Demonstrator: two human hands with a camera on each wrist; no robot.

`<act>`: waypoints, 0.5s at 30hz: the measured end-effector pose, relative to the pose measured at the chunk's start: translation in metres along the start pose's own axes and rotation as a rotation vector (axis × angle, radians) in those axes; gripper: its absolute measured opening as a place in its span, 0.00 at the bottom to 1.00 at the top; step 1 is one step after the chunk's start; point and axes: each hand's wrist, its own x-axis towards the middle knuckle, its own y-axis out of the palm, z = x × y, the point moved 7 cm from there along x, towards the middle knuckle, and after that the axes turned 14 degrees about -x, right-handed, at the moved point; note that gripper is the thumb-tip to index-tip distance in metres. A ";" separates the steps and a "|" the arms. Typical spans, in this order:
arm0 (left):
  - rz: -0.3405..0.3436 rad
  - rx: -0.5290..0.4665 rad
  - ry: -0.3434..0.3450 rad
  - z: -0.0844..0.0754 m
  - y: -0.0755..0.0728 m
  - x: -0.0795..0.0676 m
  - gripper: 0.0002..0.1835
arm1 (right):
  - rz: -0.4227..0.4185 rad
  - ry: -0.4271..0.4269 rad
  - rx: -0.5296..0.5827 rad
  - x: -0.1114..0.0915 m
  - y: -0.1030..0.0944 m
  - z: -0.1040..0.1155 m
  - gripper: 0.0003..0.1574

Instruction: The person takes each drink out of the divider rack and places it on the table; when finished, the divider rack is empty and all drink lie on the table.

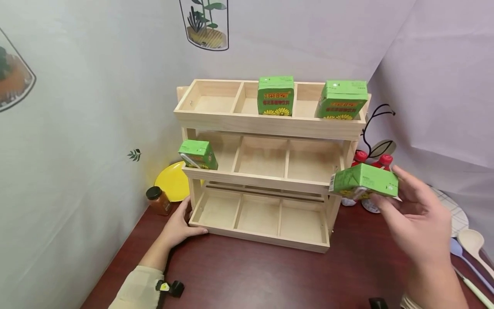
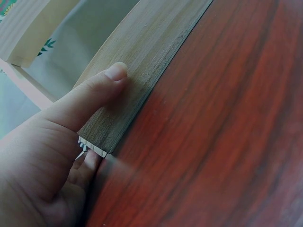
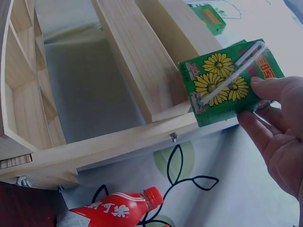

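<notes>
Wooden three-tier rack [image 1: 270,125], standing on a dark-red table [image 1: 251,274]. Left hand [image 1: 180,225]: gripping the bottom tray [image 1: 262,238] at the rack's eight o'clock, thumb lying across its front. Right hand [image 1: 420,219]: pinching a green chrysanthemum-tea carton [image 1: 374,178] at three o'clock, fingers half-closing on one end. Three matching cartons [image 1: 275,96]: sitting at nine, twelve and two o'clock.
</notes>
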 end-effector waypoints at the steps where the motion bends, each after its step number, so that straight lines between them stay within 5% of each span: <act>1: 0.000 0.002 -0.001 0.000 0.000 0.000 0.64 | 0.004 -0.002 -0.005 0.000 -0.001 0.000 0.38; 15: -0.001 -0.002 -0.005 0.001 0.000 0.000 0.64 | 0.031 0.205 0.008 0.001 -0.036 -0.025 0.41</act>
